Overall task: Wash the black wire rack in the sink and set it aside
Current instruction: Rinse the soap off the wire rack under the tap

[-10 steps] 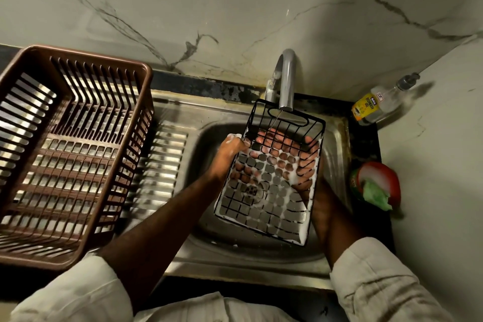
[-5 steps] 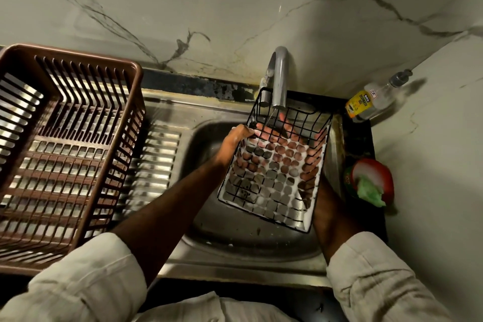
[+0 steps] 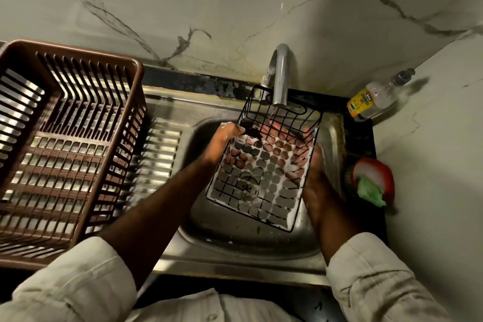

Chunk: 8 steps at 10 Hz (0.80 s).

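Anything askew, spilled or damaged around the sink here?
Nothing stands out. The rack is tilted only because the left hand grips its edge and the right hand supports it from below under the tap; the foam on it fits washing.

A brown slatted plastic dish basket (image 3: 86, 86) stood at the left. A curved chrome tap (image 3: 281, 78) rose before the veined pale marble wall (image 3: 235, 8). At the right, a clear dishwash gel bottle (image 3: 371, 102) with a yellow label lay tilted in the corner, and a crumpled green scrubber (image 3: 369, 191) rested in a round red-and-white tub (image 3: 376, 170).
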Each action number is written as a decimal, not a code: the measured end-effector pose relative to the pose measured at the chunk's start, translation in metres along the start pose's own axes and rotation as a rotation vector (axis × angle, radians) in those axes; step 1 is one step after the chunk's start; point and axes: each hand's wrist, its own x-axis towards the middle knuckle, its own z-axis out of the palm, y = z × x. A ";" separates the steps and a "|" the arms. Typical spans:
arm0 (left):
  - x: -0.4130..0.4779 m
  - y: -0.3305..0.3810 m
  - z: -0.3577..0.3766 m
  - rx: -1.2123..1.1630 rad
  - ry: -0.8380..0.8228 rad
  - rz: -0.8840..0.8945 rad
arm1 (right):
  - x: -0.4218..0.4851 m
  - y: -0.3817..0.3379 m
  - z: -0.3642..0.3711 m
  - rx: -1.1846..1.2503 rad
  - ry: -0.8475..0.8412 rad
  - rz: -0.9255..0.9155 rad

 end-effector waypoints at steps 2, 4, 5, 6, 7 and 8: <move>-0.011 -0.002 -0.004 -0.004 -0.002 0.044 | 0.004 -0.004 -0.002 0.108 -0.401 0.196; -0.026 0.002 -0.002 -0.003 0.020 0.215 | 0.021 0.002 -0.001 0.129 -0.217 0.186; -0.030 0.005 0.001 0.010 0.027 0.234 | 0.049 0.007 -0.011 0.053 -0.309 0.237; -0.029 0.003 0.000 0.015 0.062 0.250 | 0.051 0.007 -0.010 0.158 -0.521 0.406; -0.027 0.001 -0.004 0.019 0.096 0.254 | 0.041 0.002 0.002 0.207 -0.567 0.491; -0.027 0.001 -0.005 0.002 0.113 0.282 | 0.086 0.003 -0.016 0.136 -0.813 0.403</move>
